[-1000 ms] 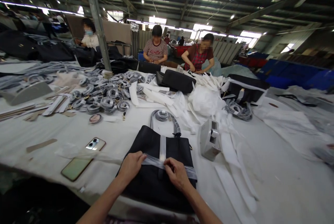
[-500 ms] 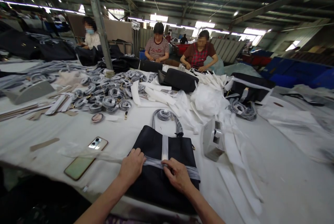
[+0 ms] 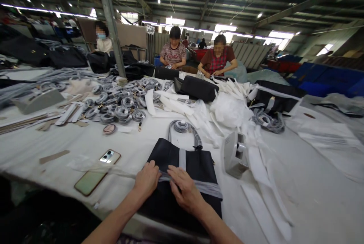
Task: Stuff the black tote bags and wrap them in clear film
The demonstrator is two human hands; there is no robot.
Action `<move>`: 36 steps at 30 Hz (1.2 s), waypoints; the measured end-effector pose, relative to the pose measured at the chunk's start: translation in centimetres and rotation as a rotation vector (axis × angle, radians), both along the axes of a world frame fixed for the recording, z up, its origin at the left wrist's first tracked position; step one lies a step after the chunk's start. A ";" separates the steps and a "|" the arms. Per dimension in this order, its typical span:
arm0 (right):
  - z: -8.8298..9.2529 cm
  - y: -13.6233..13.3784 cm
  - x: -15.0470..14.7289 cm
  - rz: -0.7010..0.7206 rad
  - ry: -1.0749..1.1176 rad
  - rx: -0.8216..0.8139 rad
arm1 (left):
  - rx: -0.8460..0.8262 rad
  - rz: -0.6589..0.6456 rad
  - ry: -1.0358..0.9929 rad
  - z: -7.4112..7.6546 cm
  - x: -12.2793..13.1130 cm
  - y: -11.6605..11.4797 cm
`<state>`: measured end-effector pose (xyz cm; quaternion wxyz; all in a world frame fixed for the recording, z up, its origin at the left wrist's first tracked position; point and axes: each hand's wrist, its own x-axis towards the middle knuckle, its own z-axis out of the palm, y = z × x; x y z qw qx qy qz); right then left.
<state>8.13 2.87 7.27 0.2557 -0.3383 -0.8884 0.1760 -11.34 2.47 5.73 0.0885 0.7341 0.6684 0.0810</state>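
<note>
A black handbag (image 3: 196, 166) lies flat on the white-covered table in front of me, its grey-wrapped handle (image 3: 196, 136) pointing away. A translucent plastic strip (image 3: 209, 189) runs across the bag, and a pale upright band (image 3: 182, 159) meets it near the middle. At the bag's left side, my left hand (image 3: 148, 178) is closed on the strip, with a loose length trailing left over a phone (image 3: 91, 181). My right hand (image 3: 184, 191) rests on the strip beside it, fingers stretched out and lying flat. The palm side of both hands is hidden.
A grey tape dispenser (image 3: 235, 155) stands right of the bag, beside white foam strips (image 3: 263, 194). Coiled, wrapped straps (image 3: 122, 109) are heaped at the back left. Other black bags (image 3: 199, 88) lie farther back. Two people work across the table, and a metal post (image 3: 112, 27) rises behind the straps.
My right hand has slid left along the strip toward my left hand, and its fingers have straightened from a pinch. My left hand keeps its place at the bag's left side.
</note>
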 end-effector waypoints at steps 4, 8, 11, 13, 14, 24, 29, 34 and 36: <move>-2.2 0.1 -1.5 0.106 -0.189 0.054 | 0.016 0.042 -0.021 0.0 -0.2 0.0; -4.1 0.5 -1.5 0.109 -0.228 0.156 | 0.044 0.099 -0.073 0.2 0.0 0.1; -4.8 1.0 -1.4 0.107 -0.232 0.229 | 0.072 0.150 -0.107 0.4 0.1 -0.1; -5.1 1.1 -1.4 0.107 -0.232 0.275 | 0.116 0.194 -0.163 0.2 -0.4 -0.8; -5.3 1.2 -1.4 0.107 -0.234 0.299 | 0.158 0.239 -0.246 -0.1 -0.9 -1.3; -5.9 1.5 -1.5 0.079 -0.273 0.448 | 0.074 0.917 -1.844 -4.1 -5.9 -4.3; -6.0 1.6 -1.5 0.078 -0.267 0.488 | 0.041 0.893 -2.053 -4.2 -5.3 -1.7; -5.7 1.6 -1.6 0.072 -0.244 0.500 | 0.198 0.969 -2.121 -4.4 -5.9 -0.3; -5.6 1.6 -1.6 0.075 -0.233 0.495 | 0.318 1.004 -2.114 -4.2 -6.5 0.3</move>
